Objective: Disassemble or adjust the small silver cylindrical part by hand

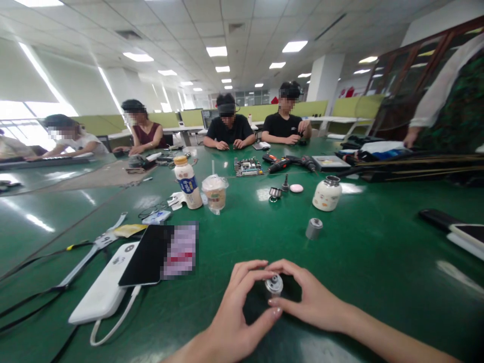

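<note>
A small silver metal cylinder (274,285) stands at the front of the green table, its round top showing a raised centre and small holes. My left hand (240,302) curves round it from the left, an index fingertip at its upper rim and the thumb low in front. From the right, my right hand (308,295) closes on the same piece with thumb and fingers. The fingers partly hide its lower part. Farther off stands a similar metal cylinder (314,229), apart from both hands.
Beyond stand a cream flask (327,193), a lidded drink cup (215,191) and a bottle (188,182). To the left lie a white power bank (102,287), a cable and a black phone (147,256). A circuit board (248,167) and power drills (282,164) lie farther back; several people sit beyond.
</note>
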Available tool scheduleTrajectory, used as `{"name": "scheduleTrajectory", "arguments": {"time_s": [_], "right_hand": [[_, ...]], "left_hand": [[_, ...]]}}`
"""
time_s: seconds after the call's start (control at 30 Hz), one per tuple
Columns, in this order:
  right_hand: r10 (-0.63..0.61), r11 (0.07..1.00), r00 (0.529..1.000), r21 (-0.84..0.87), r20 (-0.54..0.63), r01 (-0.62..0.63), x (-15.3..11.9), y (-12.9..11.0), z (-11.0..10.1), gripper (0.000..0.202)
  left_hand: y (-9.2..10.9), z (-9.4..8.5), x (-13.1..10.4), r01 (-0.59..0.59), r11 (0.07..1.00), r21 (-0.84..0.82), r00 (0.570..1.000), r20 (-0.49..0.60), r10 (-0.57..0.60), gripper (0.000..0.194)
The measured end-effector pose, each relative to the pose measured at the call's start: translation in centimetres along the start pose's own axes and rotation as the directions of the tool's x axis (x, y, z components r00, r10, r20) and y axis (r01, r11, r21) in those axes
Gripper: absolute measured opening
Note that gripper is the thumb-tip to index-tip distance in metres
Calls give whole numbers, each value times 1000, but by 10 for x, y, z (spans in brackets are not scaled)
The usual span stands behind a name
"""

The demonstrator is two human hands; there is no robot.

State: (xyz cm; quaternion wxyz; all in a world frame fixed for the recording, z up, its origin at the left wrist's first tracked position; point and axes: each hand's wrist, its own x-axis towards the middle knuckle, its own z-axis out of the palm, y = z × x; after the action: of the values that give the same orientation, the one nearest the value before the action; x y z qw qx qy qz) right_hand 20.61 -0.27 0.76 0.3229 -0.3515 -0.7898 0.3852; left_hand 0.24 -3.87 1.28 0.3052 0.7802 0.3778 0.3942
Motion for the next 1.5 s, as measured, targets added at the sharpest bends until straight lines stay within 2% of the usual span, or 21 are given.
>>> {"name": "scheduleTrajectory", "arguments": {"time_s": [0.1,0.2,0.3,0.43,0.53,0.8,0.9,1.0,1.07,1.13,1.23,1.5], "right_hand": [[-15,996,1000,-85,-10,14,-1,4,3,31],[-38,991,999,-127,0,38,-2,5,3,33],[-63,986,998,-153,11,64,-3,6,3,35],[-70,981,997,-179,29,75,-4,6,4,26],[-67,977,997,-198,49,76,-3,6,4,26],[-97,974,994,-200,56,106,-2,7,4,28],[-81,972,995,-216,58,92,-3,7,3,33],[-38,970,997,-236,61,52,-3,5,3,37],[-15,970,998,-243,66,31,-3,4,2,38],[1,970,997,-244,73,17,-4,3,2,39],[8,971,997,-239,78,11,-4,2,2,37],[-5,973,997,-232,77,22,-2,3,1,37]], "left_hand": [[0,1,0,-11,1000,7,998,-58,11,38],[-1,2,-2,-78,995,58,992,-99,83,42],[-1,2,-5,-173,968,183,983,-36,182,40],[-4,1,-5,-310,884,350,949,53,312,41],[-7,2,-3,-326,853,407,940,43,339,42],[-8,2,-4,-357,840,408,926,34,377,45],[-12,0,-6,-278,828,487,940,-39,338,48],[-20,1,-5,-88,794,601,968,-135,210,50],[-27,2,-4,0,762,647,983,-141,120,48],[-32,4,-2,37,745,666,993,-109,48,44],[-35,5,0,73,758,648,996,-90,-19,39],[-41,2,13,185,872,454,976,-189,-109,31]]}}
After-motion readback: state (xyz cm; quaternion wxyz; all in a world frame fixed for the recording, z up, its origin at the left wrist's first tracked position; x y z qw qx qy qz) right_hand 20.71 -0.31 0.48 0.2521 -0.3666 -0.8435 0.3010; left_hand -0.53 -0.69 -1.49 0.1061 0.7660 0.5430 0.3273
